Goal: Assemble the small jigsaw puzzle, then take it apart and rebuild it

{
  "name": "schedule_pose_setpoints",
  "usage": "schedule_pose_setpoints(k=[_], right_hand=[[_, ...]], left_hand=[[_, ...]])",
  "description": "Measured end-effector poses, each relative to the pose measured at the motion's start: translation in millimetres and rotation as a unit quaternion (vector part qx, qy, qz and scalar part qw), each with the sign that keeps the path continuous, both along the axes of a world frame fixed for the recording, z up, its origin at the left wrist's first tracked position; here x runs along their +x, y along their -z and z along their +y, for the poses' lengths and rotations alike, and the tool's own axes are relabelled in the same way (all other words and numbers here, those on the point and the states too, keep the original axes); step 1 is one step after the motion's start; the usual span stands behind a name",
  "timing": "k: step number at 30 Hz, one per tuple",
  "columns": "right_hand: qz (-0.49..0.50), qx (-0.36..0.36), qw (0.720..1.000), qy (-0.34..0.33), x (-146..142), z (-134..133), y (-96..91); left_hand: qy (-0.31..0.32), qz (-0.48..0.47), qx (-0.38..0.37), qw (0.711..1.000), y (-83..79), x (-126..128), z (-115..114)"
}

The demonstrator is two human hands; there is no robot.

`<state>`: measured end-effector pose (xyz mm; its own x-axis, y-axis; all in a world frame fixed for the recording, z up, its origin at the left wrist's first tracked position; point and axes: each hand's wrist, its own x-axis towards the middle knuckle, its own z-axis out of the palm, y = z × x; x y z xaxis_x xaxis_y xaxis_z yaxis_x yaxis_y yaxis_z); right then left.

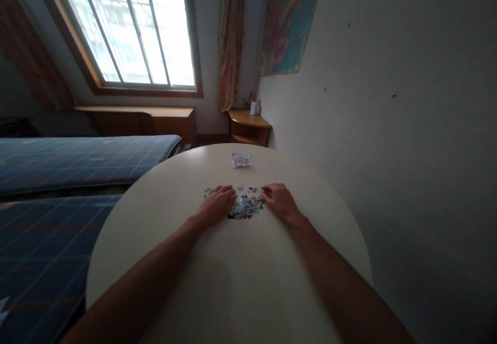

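A small heap of colourful jigsaw pieces (246, 205) lies near the middle of a round white table (233, 282). My left hand (216, 203) rests palm down on the heap's left side, fingers curled over some pieces. My right hand (278, 199) lies on the heap's right side, its fingers bent onto the pieces. Whether either hand pinches a piece is hidden. A small printed packet or picture card (240, 160) lies farther back on the table, apart from both hands.
Two beds with blue checked covers (58, 178) stand left of the table. A white wall (407, 126) runs close along the right. A wooden corner shelf (248, 126) and a low wooden cabinet (155, 121) stand under the window behind.
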<state>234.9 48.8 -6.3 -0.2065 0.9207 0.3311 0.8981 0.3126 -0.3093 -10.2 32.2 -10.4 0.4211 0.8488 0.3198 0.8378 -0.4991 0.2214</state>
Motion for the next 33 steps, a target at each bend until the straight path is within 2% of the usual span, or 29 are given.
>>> schedule_pose_setpoints(k=[18,26,33], right_hand=[[0.012,0.014,1.0,-0.004,3.6,1.7,-3.1],[0.0,0.024,0.996,-0.086,1.4,2.3,-4.3],[-0.019,0.027,0.992,-0.12,4.1,4.0,-2.3]], left_hand=[[-0.004,-0.003,-0.01,1.0,0.9,-0.7,0.2],[-0.005,-0.007,-0.014,1.0,-0.3,-1.0,-1.6],[-0.009,-0.014,-0.014,1.0,-1.2,-2.0,-2.9]])
